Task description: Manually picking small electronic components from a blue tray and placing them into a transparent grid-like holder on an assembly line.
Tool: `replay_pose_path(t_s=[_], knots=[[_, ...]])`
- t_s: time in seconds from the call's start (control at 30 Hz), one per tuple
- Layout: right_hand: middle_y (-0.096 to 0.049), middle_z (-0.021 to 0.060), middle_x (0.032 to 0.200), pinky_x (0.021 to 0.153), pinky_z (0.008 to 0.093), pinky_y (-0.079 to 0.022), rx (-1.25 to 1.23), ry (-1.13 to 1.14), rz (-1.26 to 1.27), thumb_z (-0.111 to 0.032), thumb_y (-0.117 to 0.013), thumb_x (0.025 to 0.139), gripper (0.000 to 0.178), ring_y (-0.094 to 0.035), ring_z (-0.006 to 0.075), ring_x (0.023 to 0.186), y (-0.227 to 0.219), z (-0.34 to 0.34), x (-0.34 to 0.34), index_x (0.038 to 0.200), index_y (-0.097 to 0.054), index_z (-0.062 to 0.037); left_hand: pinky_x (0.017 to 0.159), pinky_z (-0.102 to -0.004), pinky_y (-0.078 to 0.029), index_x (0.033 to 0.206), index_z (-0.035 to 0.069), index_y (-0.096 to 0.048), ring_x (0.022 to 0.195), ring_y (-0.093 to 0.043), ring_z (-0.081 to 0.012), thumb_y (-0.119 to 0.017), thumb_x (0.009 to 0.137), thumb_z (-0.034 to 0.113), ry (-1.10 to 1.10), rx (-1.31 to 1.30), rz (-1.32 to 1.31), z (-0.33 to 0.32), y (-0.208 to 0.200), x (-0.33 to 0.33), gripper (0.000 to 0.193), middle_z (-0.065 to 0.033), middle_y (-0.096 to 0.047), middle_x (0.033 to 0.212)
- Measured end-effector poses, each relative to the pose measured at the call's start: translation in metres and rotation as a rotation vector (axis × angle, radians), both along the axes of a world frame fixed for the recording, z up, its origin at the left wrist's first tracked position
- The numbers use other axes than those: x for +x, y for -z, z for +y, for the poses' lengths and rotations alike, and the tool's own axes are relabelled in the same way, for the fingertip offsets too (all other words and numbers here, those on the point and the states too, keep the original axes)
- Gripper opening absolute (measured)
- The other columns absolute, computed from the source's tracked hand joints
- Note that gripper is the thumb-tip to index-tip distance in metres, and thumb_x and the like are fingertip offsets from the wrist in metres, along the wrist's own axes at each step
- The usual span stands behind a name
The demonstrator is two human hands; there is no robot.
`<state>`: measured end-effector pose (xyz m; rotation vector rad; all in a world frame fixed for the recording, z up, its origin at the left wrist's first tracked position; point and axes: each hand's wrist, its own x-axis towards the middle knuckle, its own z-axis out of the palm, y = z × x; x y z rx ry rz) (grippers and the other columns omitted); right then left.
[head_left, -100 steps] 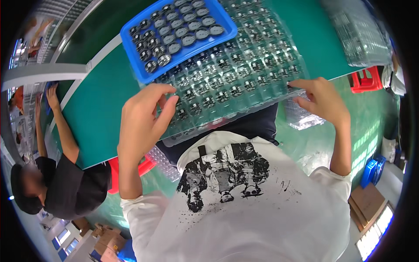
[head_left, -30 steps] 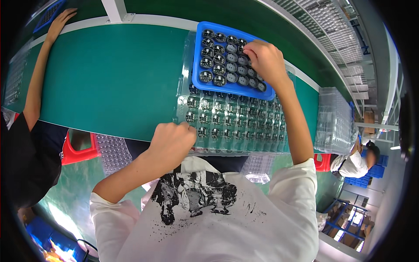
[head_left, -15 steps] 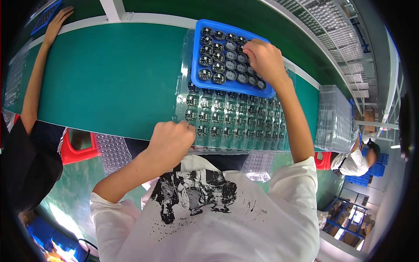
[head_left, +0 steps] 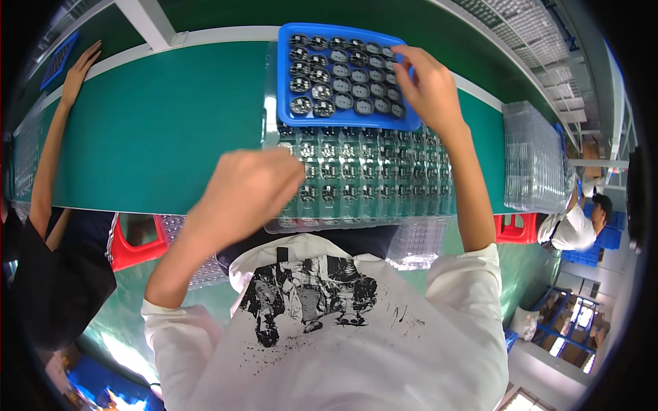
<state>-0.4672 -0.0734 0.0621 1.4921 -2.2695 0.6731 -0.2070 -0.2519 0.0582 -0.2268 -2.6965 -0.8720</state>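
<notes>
Here the right hand (head_left: 430, 89) reaches into the blue tray (head_left: 346, 118), fingers bent down over the round parts (head_left: 329, 89) at its right end; whether a part is pinched between them I cannot tell, since the back of the hand hides the fingertips. The left hand (head_left: 250, 192) is curled into a loose fist at the left edge of the clear tray (head_left: 363, 185), its grip narrow; what it holds, if anything, is hidden.

The round parts look small, light and stiff, likely easy to drop, so each is best taken at its rim between fingertip and thumb. The clear tray looks thin and flexible and would bend if lifted by one corner; two hands at opposite edges would suit it.

The blue tray lies on the far part of the clear tray on the green desk (head_left: 157, 137), holding rows of dark round parts. The clear tray has a grid of pockets, many filled with small parts. A stack of clear trays (head_left: 534, 157) stands to the right. Another person's arm (head_left: 55, 130) lies on the desk at the left.
</notes>
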Motion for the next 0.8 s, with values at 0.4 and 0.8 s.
replay_pose_path(t_s=[0.4, 0.8], knots=[[-0.065, 0.0106, 0.082, 0.054, 0.0285, -0.042, 0.052, 0.360, -0.315, -0.003, -0.062, 0.088, 0.013, -0.052, 0.0150, 0.060, 0.016, 0.176, 0.047, 0.100, -0.067, 0.0017, 0.078, -0.0405, -0.046, 0.082, 0.007, -0.070, 0.088, -0.057, -0.0280, -0.067, 0.080, 0.010, -0.173, -0.250, 0.293, -0.034, 0.030, -0.164, 0.004, -0.0060, -0.061, 0.084], [-0.067, 0.0123, 0.086, 0.054, 0.0307, -0.043, 0.046, 0.497, -0.413, -0.004, -0.060, 0.090, 0.013, -0.055, 0.0180, 0.060, 0.031, 0.229, 0.064, 0.099, -0.066, 0.0028, 0.081, -0.0407, -0.043, 0.082, 0.009, -0.073, 0.090, -0.055, -0.0270, -0.068, 0.080, 0.012, -0.195, -0.308, 0.179, -0.037, 0.032, -0.172, 0.005, -0.0053, -0.062, 0.086]])
